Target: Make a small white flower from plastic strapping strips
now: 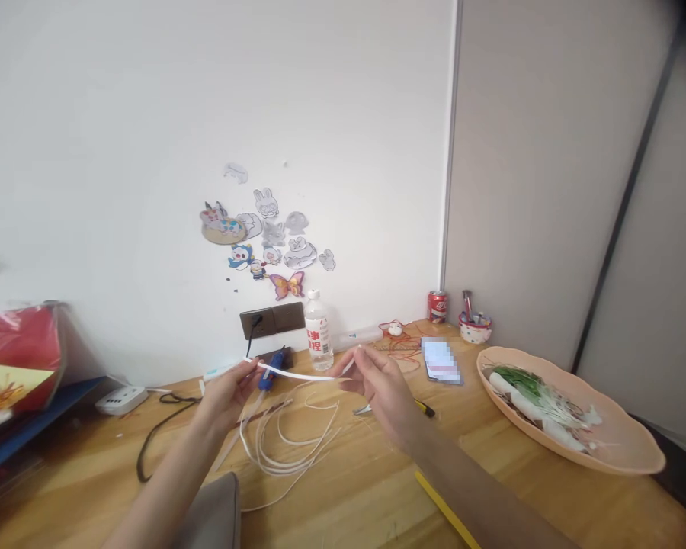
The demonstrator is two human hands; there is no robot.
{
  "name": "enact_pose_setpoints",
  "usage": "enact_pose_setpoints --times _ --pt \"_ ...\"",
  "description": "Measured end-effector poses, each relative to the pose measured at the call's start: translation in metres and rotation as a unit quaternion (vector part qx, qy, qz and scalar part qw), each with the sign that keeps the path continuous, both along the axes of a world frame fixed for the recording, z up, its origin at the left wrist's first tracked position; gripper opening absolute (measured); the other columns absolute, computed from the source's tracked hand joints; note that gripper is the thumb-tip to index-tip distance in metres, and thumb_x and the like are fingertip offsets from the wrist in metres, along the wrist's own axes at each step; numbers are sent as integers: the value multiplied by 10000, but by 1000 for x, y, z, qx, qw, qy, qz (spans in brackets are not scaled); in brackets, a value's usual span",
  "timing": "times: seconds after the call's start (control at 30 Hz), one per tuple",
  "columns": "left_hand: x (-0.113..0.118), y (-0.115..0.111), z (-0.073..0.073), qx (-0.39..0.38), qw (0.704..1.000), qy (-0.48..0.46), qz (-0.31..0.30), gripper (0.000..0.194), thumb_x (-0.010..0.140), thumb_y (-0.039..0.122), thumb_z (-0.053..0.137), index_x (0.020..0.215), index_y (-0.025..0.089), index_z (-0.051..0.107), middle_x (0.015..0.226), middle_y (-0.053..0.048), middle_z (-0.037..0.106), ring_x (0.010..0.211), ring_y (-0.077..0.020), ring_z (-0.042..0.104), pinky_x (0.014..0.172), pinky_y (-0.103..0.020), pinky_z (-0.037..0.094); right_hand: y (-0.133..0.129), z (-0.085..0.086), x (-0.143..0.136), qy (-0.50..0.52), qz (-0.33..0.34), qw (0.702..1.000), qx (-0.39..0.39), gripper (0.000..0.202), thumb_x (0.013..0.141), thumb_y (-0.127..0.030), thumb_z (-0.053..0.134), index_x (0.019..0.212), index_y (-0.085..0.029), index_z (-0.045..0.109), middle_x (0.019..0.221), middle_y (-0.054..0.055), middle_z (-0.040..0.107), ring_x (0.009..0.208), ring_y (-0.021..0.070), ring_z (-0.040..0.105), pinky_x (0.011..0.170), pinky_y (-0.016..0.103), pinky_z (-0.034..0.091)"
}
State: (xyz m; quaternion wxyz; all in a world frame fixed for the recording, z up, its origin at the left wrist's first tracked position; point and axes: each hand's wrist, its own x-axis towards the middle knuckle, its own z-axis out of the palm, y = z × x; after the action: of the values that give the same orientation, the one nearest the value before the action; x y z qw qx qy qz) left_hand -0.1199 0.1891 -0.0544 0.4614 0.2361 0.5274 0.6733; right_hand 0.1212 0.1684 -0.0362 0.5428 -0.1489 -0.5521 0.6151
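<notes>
A thin white strip (300, 374) stretches between my hands above the table, sagging slightly in the middle. My left hand (232, 389) pinches its left end between thumb and fingers. Toward the other end, my right hand (380, 385) has its fingers closed on the strip, which bends upward there. Below them, a loose coil of pale cord-like strips (257, 454) lies on the wooden table (343, 496). A blue glue gun (271, 370) rests behind my left hand. Partly hidden by my right arm are a yellow-and-black tool (424, 409) and a silver metal tip (362, 410).
A water bottle (318, 335) stands by the wall. At right are a phone (440, 360), a red can (437, 306), a small pot (474, 329) and a peach tray (634, 450) holding green and white pieces. A power strip (121, 400) sits left; a yellow bar (446, 509) lies in front.
</notes>
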Motion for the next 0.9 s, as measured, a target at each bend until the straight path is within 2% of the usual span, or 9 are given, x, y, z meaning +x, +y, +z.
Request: enact_pose_setpoints --times 0.1,0.17,0.23,0.37,0.47,0.53,0.63,0.77,0.9 --pt "4 -3 5 8 1000 -3 -5 278 830 255 512 1089 153 517 1082 -78 562 872 -197 582 713 -387 498 -5 -2 -3 -11 4 1000 5 279 861 -379 455 747 -160 584 687 -9 612 708 121 587 751 309 450" --pt "13 -7 8 11 999 0 -36 264 830 251 513 1072 146 525 1058 -76 571 849 -188 587 697 -373 503 -5 -3 -4 -25 8 1000 8 283 856 -388 457 745 -160 583 622 -26 580 644 111 575 722 305 454" --pt "27 -13 13 15 996 11 -85 238 827 242 519 1039 134 541 1019 -72 585 816 -177 593 675 -354 507 -5 -4 -5 -48 8 999 10 294 852 -388 463 743 -147 592 579 -35 547 595 107 558 663 295 456" --pt "66 -34 22 34 980 50 -191 132 812 194 542 915 122 580 891 -37 620 705 -136 600 613 -302 508 -2 -1 -2 -92 -34 995 24 223 805 -340 548 729 -159 654 636 -28 563 607 82 515 614 217 411" --pt "90 -50 28 58 967 76 -235 106 724 191 650 788 111 621 781 -16 642 627 -103 598 570 -221 480 -2 4 1 -121 -53 990 40 175 769 -311 592 742 -173 697 570 -42 532 510 63 427 508 188 356" --pt "99 -57 31 69 962 85 -248 130 692 218 680 757 111 647 705 -22 653 614 -108 601 554 -198 471 -2 7 2 -132 -54 989 45 158 746 -301 612 765 -175 705 556 -41 540 481 63 411 466 190 340" --pt "105 -64 35 80 960 91 -251 127 683 238 682 728 119 672 624 -24 654 581 -106 591 520 -179 456 -5 11 2 -133 -67 988 44 133 719 -281 635 778 -179 697 617 -23 595 537 82 482 500 197 385" --pt "109 -69 36 88 961 91 -246 120 661 240 693 687 123 696 607 -24 654 573 -107 578 532 -186 462 -6 14 2 -116 -102 987 46 69 698 -247 650 713 -187 682 691 -17 612 666 107 538 610 206 431" --pt "113 -73 38 94 963 89 -237 96 649 227 697 690 142 715 610 -21 659 567 -101 560 516 -176 456 -8 13 1 -107 -100 989 39 72 675 -261 662 665 -191 673 645 -23 600 618 106 531 565 208 441"
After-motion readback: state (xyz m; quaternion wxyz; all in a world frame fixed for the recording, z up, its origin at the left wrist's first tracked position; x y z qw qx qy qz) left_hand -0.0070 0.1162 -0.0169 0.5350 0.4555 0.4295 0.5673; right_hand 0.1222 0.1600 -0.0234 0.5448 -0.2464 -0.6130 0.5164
